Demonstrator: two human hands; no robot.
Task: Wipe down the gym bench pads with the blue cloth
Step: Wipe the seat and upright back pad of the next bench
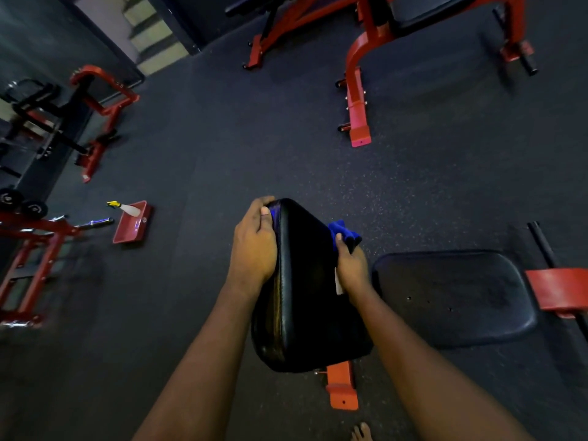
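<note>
From the head camera, we judge the wiping to be mid-course. The left hand [254, 246] curls over the upper left edge of the raised back pad [305, 281], steadying it. The right hand [351, 268] clutches the bunched blue cloth [342, 232] at the pad's right flank. That side is turned away, so we cannot quite tell whether cloth meets vinyl. Next comes a firm drag down the rounded, glossy black padding, then across the flatter, duller seat pad [455, 297] beside it.

left hand [254, 246] grips back pad [305, 297] top-left edge | right hand [351, 268] holds blue cloth [339, 229] against pad's right edge | seat pad [455, 297] just right | spray bottle [129, 210] in red tray [118, 232], far left
</note>
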